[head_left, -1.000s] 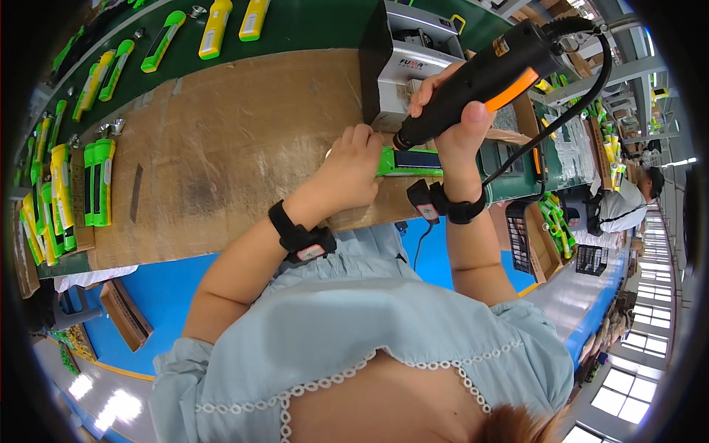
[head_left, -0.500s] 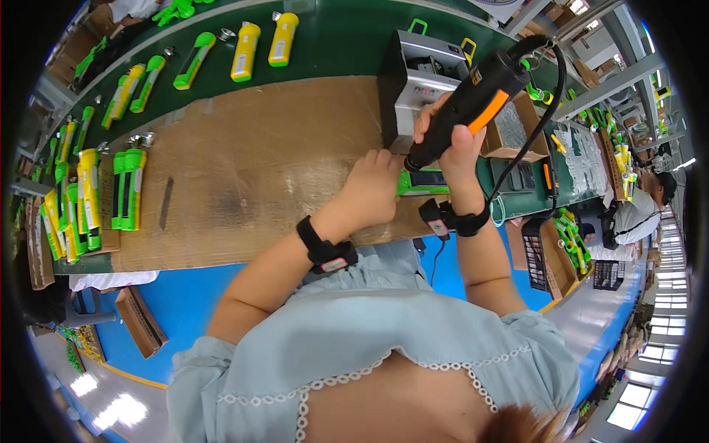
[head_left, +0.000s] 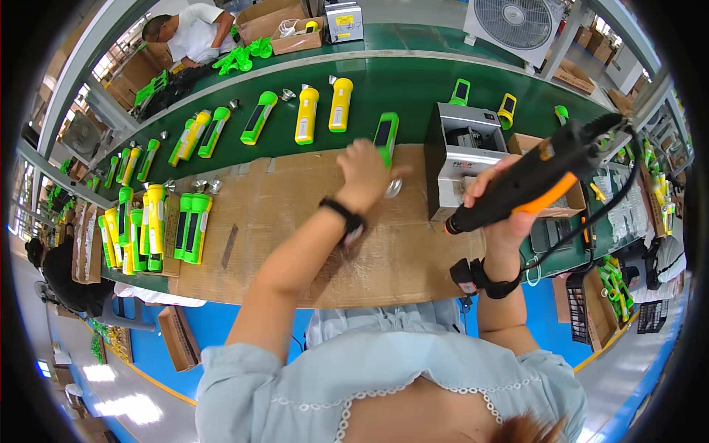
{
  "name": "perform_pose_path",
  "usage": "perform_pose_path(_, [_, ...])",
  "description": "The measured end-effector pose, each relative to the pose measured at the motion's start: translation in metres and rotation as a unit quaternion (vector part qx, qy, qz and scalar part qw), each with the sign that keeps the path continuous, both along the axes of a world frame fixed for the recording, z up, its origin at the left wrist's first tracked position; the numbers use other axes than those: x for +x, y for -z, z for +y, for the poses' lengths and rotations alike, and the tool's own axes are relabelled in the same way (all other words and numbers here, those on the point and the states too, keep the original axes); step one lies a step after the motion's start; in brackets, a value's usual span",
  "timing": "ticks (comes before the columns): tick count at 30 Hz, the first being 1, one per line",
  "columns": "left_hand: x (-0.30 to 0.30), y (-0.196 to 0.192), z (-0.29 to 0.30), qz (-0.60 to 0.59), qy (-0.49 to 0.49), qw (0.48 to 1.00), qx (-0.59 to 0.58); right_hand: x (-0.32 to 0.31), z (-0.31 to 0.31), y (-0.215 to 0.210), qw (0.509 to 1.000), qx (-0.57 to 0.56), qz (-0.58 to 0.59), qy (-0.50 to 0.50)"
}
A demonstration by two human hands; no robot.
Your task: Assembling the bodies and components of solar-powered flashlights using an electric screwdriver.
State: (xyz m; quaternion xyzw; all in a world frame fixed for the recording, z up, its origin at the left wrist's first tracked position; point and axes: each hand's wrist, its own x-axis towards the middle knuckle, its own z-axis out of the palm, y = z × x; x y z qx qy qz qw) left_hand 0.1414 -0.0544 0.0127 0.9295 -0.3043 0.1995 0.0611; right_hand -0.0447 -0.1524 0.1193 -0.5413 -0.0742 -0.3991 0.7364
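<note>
While our right hand (head_left: 509, 235) is wrapped around a black electric screwdriver (head_left: 506, 188), our left hand (head_left: 363, 170) reaches forward to the lower end of a green flashlight (head_left: 385, 139). The left hand is blurred, so we cannot tell whether its fingers are clamped on the flashlight or merely beside it. The flashlight, with a dark panel along its face, points away from us at the far edge of a cardboard sheet (head_left: 281, 229), its upper part over the green surface (head_left: 421, 96). Just beside the left hand we see a shiny silver cup (head_left: 394, 188).

The screwdriver slants down to our left, its tip well apart from the flashlight and in front of a grey machine (head_left: 473, 162). An orange lever (head_left: 546, 193) runs along its side, and a black cable (head_left: 624, 203) curves from its rear end.

To the left of the green flashlight, two yellow flashlights (head_left: 306, 116) lie near each other along the far side of the cardboard. At the left end we find a cluster of yellow and green flashlights (head_left: 153, 221), and beside it two green ones (head_left: 193, 229) side by side. A black band (head_left: 345, 219) circles our left wrist.
</note>
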Motion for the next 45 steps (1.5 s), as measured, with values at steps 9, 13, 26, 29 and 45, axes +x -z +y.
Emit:
perform_pose_path(9, [0.143, 0.015, -0.019, 0.036, -0.231, 0.972, 0.004, -0.019, -0.024, 0.019, 0.993, -0.008, 0.042, 0.108])
perform_pose_path(13, [0.188, 0.024, 0.038, 0.173, -0.208, 0.959, -0.080, -0.028, -0.033, 0.024, 0.990, -0.036, 0.055, 0.127])
perform_pose_path(26, [0.056, 0.020, 0.190, 0.567, 0.062, 0.635, -0.521, -0.014, -0.059, 0.019, 0.978, -0.082, -0.102, 0.159])
perform_pose_path(29, [0.034, 0.005, 0.200, 0.502, 0.053, 0.689, -0.520, -0.004, -0.071, 0.000, 0.968, -0.125, -0.117, 0.182])
perform_pose_path(45, [-0.119, 0.007, 0.131, 0.738, 0.187, 0.532, -0.371, 0.001, -0.047, 0.004, 0.995, -0.053, 0.046, 0.070])
